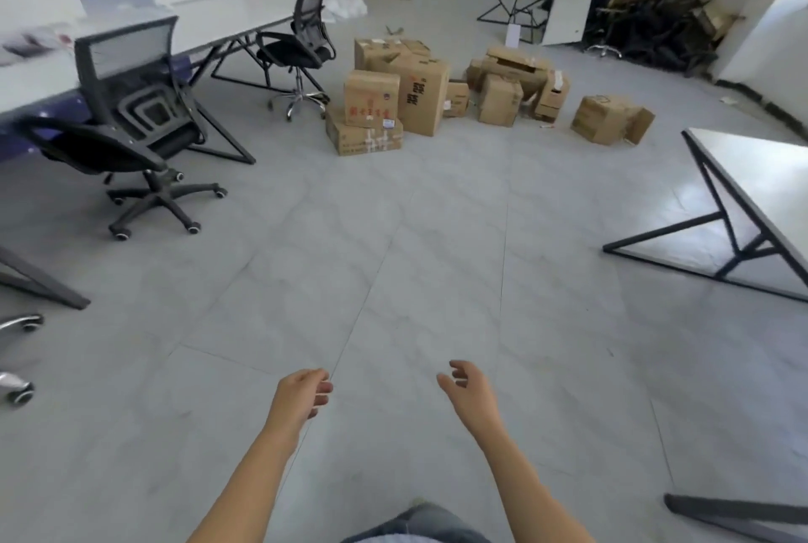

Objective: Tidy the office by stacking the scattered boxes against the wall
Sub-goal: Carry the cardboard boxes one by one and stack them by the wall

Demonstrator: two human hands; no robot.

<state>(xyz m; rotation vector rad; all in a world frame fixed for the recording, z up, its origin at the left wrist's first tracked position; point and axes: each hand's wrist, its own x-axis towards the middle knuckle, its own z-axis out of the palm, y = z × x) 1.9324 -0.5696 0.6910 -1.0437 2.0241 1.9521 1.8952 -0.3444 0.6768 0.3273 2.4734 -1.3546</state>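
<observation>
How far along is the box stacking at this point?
Done: nothing visible; the cardboard boxes sit clustered mid-floor, away from any wall. In hand: nothing; left hand and right hand are empty, loosely curled. Left: carrying and stacking every box.

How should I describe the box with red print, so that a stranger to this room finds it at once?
In the middle of the floor lies a cluster of cardboard boxes, right of the office chair at the white desk. At its left front corner a box with red print sits on a flat box. Its tall neighbour has black print.
</observation>
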